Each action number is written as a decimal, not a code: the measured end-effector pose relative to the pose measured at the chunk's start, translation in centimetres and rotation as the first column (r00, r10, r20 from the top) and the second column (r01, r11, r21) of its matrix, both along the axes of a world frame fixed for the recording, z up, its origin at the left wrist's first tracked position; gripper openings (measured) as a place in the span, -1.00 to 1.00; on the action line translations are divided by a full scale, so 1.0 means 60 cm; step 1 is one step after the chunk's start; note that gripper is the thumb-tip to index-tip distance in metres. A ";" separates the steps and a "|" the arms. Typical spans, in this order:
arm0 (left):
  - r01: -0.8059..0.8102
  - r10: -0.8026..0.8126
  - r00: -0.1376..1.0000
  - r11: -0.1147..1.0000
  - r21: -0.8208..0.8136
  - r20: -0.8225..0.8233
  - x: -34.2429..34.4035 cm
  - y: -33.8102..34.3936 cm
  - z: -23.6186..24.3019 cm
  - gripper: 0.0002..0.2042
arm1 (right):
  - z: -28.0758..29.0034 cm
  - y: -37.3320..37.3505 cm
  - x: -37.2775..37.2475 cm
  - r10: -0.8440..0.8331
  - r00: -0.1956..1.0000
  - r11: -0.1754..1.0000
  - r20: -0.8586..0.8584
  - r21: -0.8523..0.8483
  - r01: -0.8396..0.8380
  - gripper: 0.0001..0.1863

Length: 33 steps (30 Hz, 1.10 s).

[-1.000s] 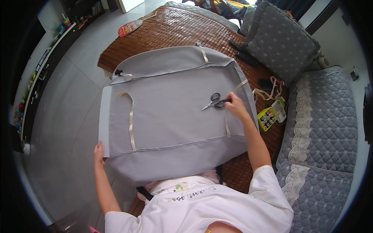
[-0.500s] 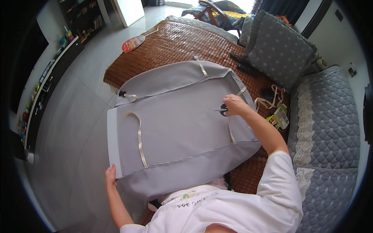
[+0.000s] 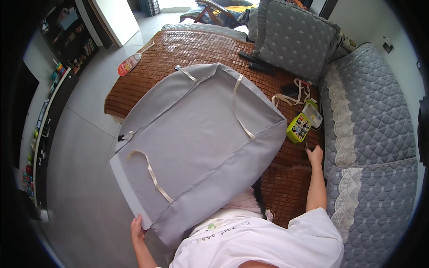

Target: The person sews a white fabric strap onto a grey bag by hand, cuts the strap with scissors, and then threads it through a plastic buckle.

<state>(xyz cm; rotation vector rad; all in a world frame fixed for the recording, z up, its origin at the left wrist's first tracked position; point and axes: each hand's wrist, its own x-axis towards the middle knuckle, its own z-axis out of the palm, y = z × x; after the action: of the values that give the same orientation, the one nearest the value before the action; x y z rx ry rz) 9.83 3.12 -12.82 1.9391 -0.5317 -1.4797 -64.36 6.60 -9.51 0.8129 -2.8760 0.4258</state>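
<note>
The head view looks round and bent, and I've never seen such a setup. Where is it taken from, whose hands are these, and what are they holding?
There's no machine here, just a person's bare hands. The camera sits on the person's head, looking down; its wide lens bends straight edges. A large grey fabric cover with cream ribbon straps spreads before the body, partly over a brown tiled mat. The left hand grips the lower end of the stiff pale strip on its edge. The right hand is beside an open lime-green box of spools; something slim shows at its fingertips, too small to identify.
</note>
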 end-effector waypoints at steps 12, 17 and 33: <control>-0.014 0.016 1.000 0.943 -0.331 0.003 -0.020 -0.045 0.006 -0.63 | 0.023 -0.305 0.281 0.681 0.717 0.682 0.146 0.231 -0.694 -0.63; -0.377 0.308 0.913 0.889 -0.262 -0.267 -0.093 0.015 0.013 -0.73 | 0.074 -0.358 0.300 0.767 0.640 0.625 0.044 -0.273 -0.731 -0.73; 0.953 -0.970 -0.204 -0.166 -0.252 -0.131 -0.456 -0.032 0.261 -0.68 | 0.045 -0.578 0.195 0.691 0.685 0.607 -0.231 -0.328 -0.724 -0.81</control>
<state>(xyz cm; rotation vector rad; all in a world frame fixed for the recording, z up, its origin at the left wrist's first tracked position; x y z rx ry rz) -17.51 1.21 2.85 0.7884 -2.3541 -2.4680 -52.64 -28.09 -6.79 1.8107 -2.1226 0.9821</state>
